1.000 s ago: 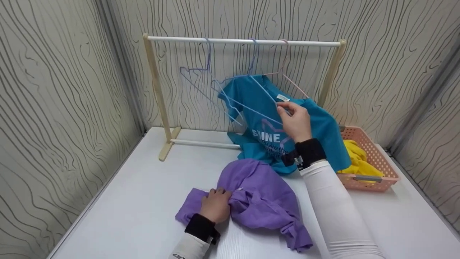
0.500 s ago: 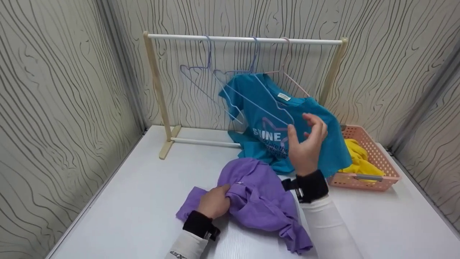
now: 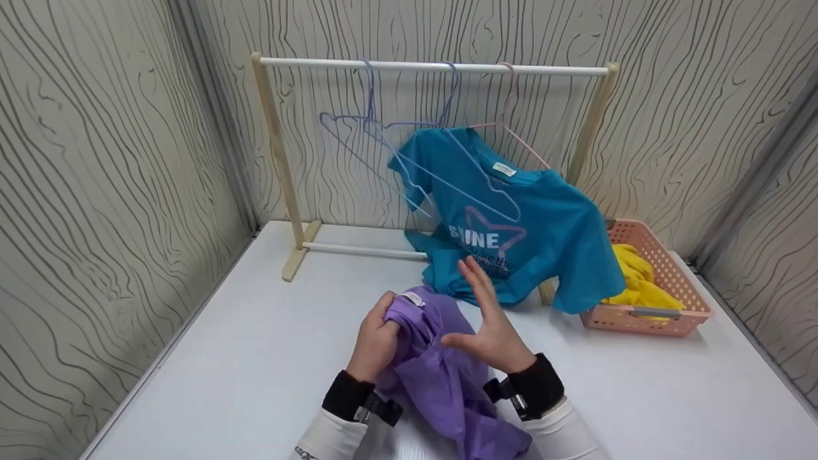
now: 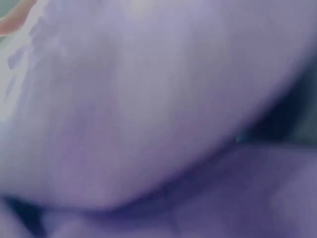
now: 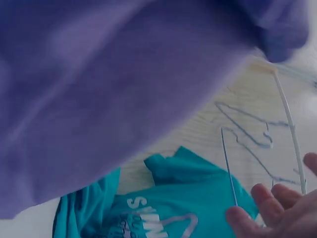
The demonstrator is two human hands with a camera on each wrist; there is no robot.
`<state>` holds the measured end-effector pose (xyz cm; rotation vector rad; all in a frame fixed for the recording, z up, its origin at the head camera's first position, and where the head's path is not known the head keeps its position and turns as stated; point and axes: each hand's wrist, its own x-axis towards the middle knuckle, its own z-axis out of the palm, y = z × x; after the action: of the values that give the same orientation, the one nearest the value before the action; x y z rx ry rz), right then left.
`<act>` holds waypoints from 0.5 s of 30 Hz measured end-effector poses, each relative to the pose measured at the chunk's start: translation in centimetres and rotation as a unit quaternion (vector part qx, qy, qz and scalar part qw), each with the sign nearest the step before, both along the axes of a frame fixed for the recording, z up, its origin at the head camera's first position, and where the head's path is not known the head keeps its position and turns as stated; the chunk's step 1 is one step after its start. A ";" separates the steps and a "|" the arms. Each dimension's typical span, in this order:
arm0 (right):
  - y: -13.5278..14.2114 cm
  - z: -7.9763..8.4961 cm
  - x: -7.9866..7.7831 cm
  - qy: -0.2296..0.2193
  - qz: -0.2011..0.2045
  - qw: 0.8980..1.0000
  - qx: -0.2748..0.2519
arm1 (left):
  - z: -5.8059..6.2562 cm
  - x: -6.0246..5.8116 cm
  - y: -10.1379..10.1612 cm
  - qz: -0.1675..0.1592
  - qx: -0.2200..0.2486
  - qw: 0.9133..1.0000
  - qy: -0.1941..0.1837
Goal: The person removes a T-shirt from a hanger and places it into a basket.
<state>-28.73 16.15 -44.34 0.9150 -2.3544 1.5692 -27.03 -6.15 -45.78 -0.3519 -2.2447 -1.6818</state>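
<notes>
While the left hand (image 3: 375, 340) grips the purple garment (image 3: 447, 377) at its bunched end beside a white label (image 3: 413, 298), presumably to keep that edge uppermost, the right hand (image 3: 497, 333) is spread wide and grips nothing; whether its thumb touches the cloth, I can't tell. The garment is over the white table (image 3: 243, 358), in front of the rack (image 3: 279, 150), its soft folds drooping toward the person. Behind, a teal T-shirt (image 3: 549, 214) slopes lopsidedly, perhaps because its thin pink hanger (image 3: 527, 147) tips. Angular bluish hangers (image 3: 370, 96) dangle alongside; crumpled yellow cloth (image 3: 632, 281) sits in a perforated peach basket (image 3: 671, 281).
</notes>
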 end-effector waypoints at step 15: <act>-2.2 -1.3 0.8 0.026 0.048 0.998 0.040 | 2.0 1.6 -0.1 -0.176 0.192 0.966 -0.003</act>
<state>-27.88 13.98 -45.68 1.0879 -2.3847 1.4755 -25.44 -6.29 -43.76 -0.6757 -1.8775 -2.2443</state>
